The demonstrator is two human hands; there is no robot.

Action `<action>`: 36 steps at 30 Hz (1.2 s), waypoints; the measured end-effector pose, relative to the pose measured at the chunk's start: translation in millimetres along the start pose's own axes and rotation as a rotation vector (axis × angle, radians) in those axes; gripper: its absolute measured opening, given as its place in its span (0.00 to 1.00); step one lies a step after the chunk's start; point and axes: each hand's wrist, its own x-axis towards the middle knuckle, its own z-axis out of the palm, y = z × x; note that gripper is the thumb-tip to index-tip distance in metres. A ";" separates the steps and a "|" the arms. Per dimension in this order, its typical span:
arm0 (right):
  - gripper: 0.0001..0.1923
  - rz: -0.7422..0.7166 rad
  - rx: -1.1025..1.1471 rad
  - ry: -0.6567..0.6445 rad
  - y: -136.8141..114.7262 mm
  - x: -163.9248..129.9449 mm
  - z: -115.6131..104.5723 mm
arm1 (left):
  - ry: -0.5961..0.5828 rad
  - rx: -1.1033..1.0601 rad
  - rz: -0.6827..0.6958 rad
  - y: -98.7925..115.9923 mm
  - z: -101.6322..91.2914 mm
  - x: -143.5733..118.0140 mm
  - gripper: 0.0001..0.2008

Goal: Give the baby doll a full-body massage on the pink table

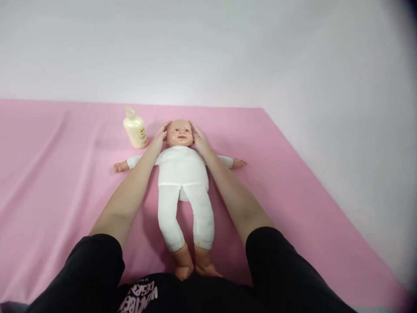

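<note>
A baby doll [183, 167] in a white top and trousers lies on its back, its head away from me and its arms spread wide. Against the head's left side rests my left hand [162, 132], its fingers stretched out along it. My right hand [199, 137] lies along the opposite side in the same way, fingers extended. The head is between both palms, and the fingertips are partly hidden behind it. The doll's bare feet [195, 263] point toward my body.
A pump bottle [135, 130] of pale yellow liquid stands left of the doll's head. The pink cloth [260, 191] under the doll covers the surface, with creases on the left. A white wall [195, 52] rises behind the far edge.
</note>
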 end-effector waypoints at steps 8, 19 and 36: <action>0.47 -0.073 -0.053 0.035 -8.1 -8.6 6.0 | -0.019 0.385 0.164 10.7 8.4 -17.2 0.44; 0.56 -0.246 -0.263 -0.089 -27.4 -21.6 3.4 | -0.086 0.635 0.448 39.7 19.3 -28.2 0.41; 0.51 -0.012 -0.109 -0.018 -22.6 -18.6 6.6 | -0.025 0.337 0.161 31.3 20.3 -25.1 0.49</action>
